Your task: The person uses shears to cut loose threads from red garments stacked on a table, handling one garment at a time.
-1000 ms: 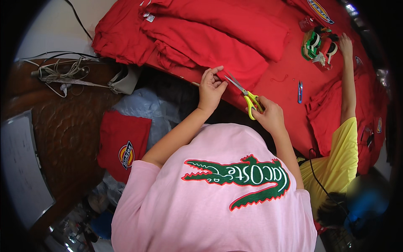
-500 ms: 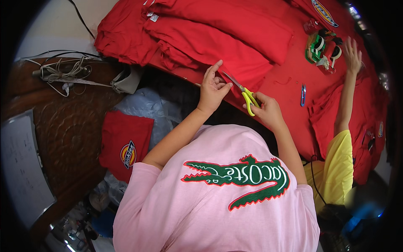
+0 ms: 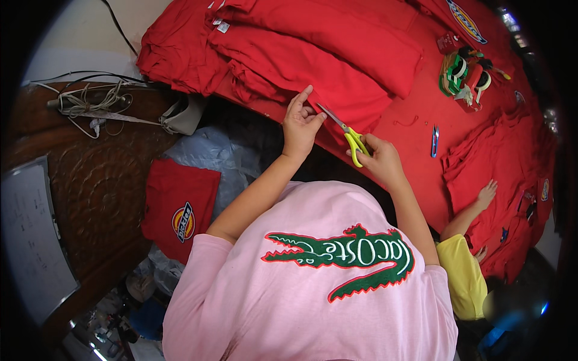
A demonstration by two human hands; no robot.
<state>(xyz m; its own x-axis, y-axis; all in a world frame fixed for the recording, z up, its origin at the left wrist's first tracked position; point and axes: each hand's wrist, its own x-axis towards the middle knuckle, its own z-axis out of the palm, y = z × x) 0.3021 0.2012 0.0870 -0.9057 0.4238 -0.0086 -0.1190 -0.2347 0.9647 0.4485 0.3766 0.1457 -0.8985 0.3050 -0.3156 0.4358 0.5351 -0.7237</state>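
My left hand (image 3: 299, 129) is raised at the table's near edge, index finger pointing up and thumb against the curled fingers. Whatever it pinches, if anything, is too small to make out. My right hand (image 3: 383, 161) grips a pair of scissors (image 3: 355, 144) by the yellow-green handles. Their metal blades point up and left, with the tips close to my left fingers. Just beyond both hands, folded red garments (image 3: 325, 66) lie stacked on the red table (image 3: 403, 129).
Right of the scissors lie thread snips (image 3: 435, 141) and a green tape dispenser (image 3: 448, 78). A co-worker's hand (image 3: 486, 194) rests on red garments (image 3: 481, 156) at the right. Left stand a wooden panel (image 3: 102, 150) with tangled cables (image 3: 96, 102) and a folded red shirt (image 3: 180, 204).
Both my hands and the scissors have shifted slightly left. The co-worker's arm has drawn back from beside the tape dispenser to the garments nearer the table's right side.
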